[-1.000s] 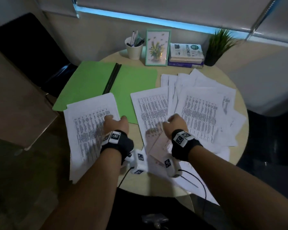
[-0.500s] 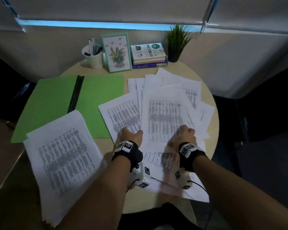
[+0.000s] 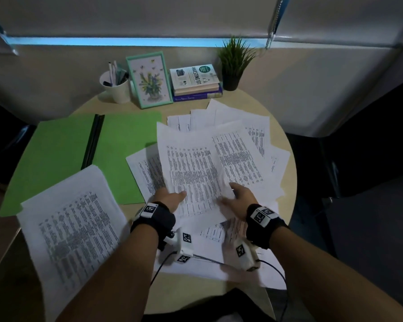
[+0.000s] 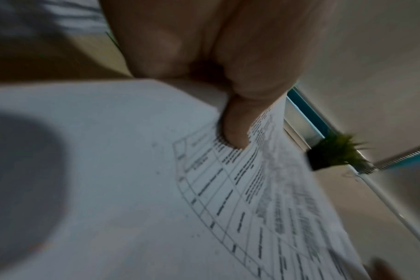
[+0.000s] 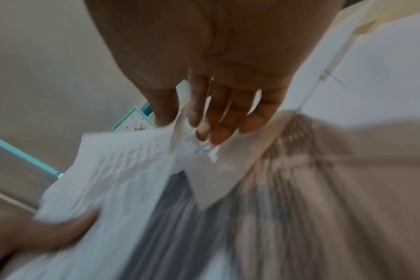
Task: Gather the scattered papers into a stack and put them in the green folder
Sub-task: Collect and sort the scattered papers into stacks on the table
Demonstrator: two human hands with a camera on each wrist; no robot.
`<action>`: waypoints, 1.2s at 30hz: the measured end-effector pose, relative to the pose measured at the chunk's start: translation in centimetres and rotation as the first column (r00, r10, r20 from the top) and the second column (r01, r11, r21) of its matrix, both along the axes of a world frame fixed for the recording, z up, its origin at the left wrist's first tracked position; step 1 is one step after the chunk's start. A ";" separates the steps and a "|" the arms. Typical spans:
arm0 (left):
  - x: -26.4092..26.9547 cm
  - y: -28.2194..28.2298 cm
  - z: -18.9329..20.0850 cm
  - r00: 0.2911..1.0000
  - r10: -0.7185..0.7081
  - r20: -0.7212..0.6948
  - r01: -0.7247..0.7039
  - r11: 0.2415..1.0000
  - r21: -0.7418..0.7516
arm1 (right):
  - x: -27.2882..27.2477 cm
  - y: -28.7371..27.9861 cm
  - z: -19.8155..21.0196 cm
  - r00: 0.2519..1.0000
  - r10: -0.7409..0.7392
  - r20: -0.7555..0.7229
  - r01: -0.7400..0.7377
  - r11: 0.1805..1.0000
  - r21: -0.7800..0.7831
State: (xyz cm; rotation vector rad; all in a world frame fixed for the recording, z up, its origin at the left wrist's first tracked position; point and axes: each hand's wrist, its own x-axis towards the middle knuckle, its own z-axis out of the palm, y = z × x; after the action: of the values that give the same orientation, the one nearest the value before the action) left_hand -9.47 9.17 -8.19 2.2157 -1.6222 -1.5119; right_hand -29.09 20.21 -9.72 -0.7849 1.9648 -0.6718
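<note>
The green folder point(image 3: 56, 154) lies open on the left of the round table point(image 3: 286, 159). A gathered stack of printed papers point(image 3: 72, 228) overlaps its near corner and hangs over the table's edge. More loose papers point(image 3: 249, 138) are spread across the right half. One printed sheet point(image 3: 191, 173) is raised off the pile. My left hand point(image 3: 170, 197) pinches its near left edge, thumb on top; the left wrist view shows the sheet point(image 4: 228, 189) bent under the digit. My right hand point(image 3: 239, 198) is at its near right corner, where the blurred wrist view shows paper point(image 5: 132, 170) between thumb and fingers point(image 5: 213, 121).
At the back stand a white pen cup point(image 3: 116, 87), a framed flower picture point(image 3: 149, 80), a pile of books point(image 3: 196, 82) and a small potted plant point(image 3: 233, 63). Dark chairs flank the table. Further sheets point(image 3: 214, 268) lie under my wrists at the near edge.
Both hands went from the left stack to the right-hand pile. Half a second ago they lay flat on it; now one sheet is lifted and held at both near corners.
</note>
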 end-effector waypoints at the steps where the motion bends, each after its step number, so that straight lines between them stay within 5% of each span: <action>1: 0.6 -0.3 -0.2 1.000 0.015 0.020 -0.015 1.000 -0.012 | -0.3 -0.2 0.2 0.999 -0.053 -0.005 0.053 0.998 -0.046; 5: 4.5 -1.1 -0.6 0.991 0.105 0.089 -0.101 0.994 -0.046 | -3.3 -1.4 1.1 0.908 -0.283 -0.309 0.252 0.958 -0.137; 9: 8.2 -0.8 -1.5 0.971 0.186 0.149 -0.182 0.982 -0.041 | -6.3 -3.4 1.4 0.813 -0.235 -0.532 0.299 0.954 0.036; 16: 10.0 -0.6 -2.7 0.955 0.285 0.081 -0.284 0.958 -0.027 | -8.3 -4.9 1.2 0.900 -0.124 -0.417 0.246 0.936 0.252; 24: 9.0 -1.3 -2.7 0.943 0.331 0.031 -0.331 0.944 -0.005 | -7.1 -5.8 4.6 0.948 -0.236 -0.214 0.229 0.972 -0.057; 30: 8.3 -1.4 -2.5 0.948 0.318 0.030 -0.317 0.948 -0.034 | -5.0 -7.3 9.9 0.989 -0.144 -0.044 0.126 0.953 -0.274; 36: 8.9 -1.3 -3.0 0.942 0.326 -0.083 -0.328 0.945 -0.013 | -0.5 -8.6 9.2 0.999 0.046 -0.002 -0.046 0.985 -0.167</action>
State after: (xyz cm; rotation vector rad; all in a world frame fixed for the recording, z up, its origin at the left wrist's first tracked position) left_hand -0.56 7.84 -11.17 2.2380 -1.1701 -1.4549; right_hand -29.59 11.62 -0.48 -0.9277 1.8997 -0.8167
